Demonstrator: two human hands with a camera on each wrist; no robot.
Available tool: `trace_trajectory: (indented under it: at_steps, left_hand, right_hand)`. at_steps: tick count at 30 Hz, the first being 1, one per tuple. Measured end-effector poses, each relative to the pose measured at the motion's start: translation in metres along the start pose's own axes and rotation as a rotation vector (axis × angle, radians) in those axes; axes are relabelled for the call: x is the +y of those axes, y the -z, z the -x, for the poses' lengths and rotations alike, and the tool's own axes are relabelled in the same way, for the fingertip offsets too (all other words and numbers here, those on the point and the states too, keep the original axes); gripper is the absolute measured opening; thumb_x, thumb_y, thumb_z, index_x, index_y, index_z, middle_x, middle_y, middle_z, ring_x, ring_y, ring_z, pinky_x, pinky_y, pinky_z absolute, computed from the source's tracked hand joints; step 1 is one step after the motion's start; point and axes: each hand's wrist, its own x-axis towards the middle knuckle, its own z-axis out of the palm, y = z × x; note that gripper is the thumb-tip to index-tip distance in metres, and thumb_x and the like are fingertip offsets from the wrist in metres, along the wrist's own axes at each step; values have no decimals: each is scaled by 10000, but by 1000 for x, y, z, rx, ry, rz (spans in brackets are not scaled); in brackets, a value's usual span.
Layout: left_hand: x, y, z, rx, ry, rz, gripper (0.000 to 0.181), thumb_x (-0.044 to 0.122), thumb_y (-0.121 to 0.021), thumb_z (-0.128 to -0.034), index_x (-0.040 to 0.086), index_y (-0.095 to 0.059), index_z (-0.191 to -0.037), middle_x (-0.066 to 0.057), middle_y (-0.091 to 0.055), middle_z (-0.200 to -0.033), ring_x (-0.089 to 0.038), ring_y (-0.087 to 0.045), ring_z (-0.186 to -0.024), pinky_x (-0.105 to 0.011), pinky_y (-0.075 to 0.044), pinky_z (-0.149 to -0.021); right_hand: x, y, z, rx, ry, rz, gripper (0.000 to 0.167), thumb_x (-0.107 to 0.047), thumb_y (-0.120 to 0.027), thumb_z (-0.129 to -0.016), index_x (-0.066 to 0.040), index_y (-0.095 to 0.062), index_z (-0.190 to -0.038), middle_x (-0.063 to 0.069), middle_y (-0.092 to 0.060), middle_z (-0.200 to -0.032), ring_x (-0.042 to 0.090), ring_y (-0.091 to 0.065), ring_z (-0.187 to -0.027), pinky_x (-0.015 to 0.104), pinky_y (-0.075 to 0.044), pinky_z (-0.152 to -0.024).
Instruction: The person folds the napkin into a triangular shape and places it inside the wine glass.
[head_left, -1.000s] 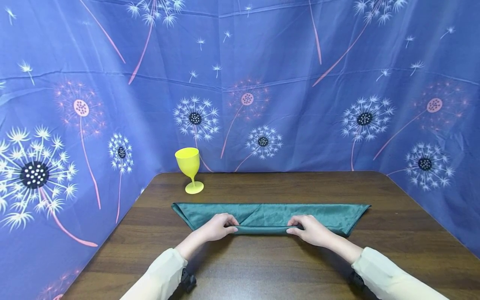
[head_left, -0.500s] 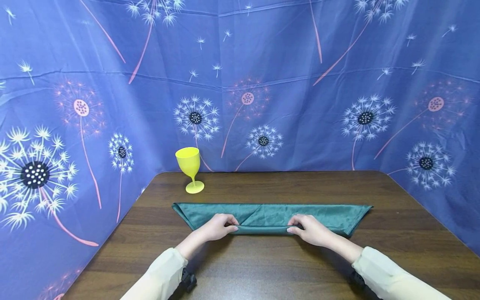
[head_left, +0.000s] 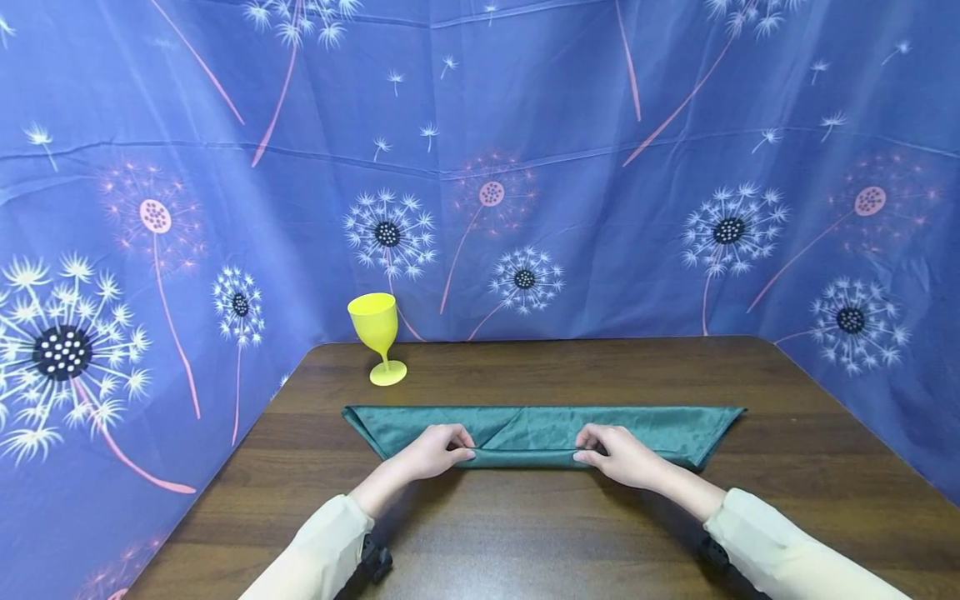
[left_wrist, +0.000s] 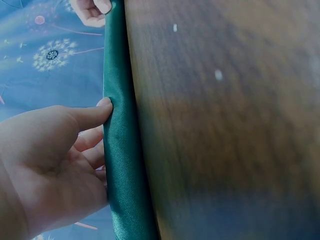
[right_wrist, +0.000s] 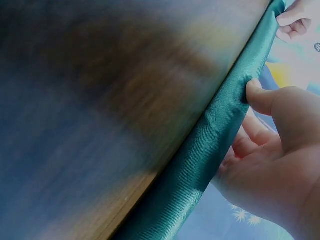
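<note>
A dark green, satiny cloth (head_left: 547,427), folded into a long, flat-topped trapezoid, lies before and between the hands and stretches outward past both. The left hand (head_left: 433,452) and right hand (head_left: 624,458) are well apart, each pinching the cloth's near edge with the thumb on the near side and fingers behind. Between them runs a narrow turned-up band (head_left: 525,458); whether rolled or simply folded, I cannot tell. Over the last second almost nothing has changed: both grips sit at the same spots, and only the head view has shifted slightly. The folding thus seems paused, its band held in place. Beyond the left hand, apart from the cloth, a bright yellow, stemmed goblet (head_left: 377,329) stands upright on the brown wood-grain tabletop (head_left: 495,533).
</note>
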Motion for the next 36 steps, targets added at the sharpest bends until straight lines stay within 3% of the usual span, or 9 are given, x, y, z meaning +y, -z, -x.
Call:
trace_trajectory:
  at_steps: [14,25,30,36]
  left_hand:
    - [2,1,2,-34,-2,17,78,119,-610,-901,62,-619,-849,-22,-674,-830,-125,-599,-799,-258,-470,-717]
    - [4,3,4,-53,10,28,95,69,-566,-921,-2,-533,-975,-115,-675,-883,-217,-630,-829,-277,-460,-675]
    - [3,2,3,-38,-10,-9,36,37,-556,-918,23,-525,-910,-83,-655,-882,-221,-629,-859,-290,-472,-707]
    - [2,1,3,-4,-36,-89,40,55,-593,-899,26,-576,-879,-34,-621,-835,-202,-567,-859,-344,-413,-813]
  right_hand:
    - [2,-3,3,25,0,14,78,-178,-667,-862,-129,-633,-811,-92,-581,-758,-24,-466,-679,210,-422,-595]
    - [5,-5,1,36,0,22,46,-157,-652,-871,-128,-665,-838,-99,-638,-772,-5,-548,-729,234,-472,-653]
    - [7,-4,-1,36,-7,-12,54,-149,-654,-871,-111,-631,-842,-95,-617,-731,-28,-504,-670,204,-443,-603]
    - [7,-3,0,43,0,33,49,-137,-653,-867,-146,-641,-820,-85,-586,-791,-20,-463,-669,203,-426,-591]
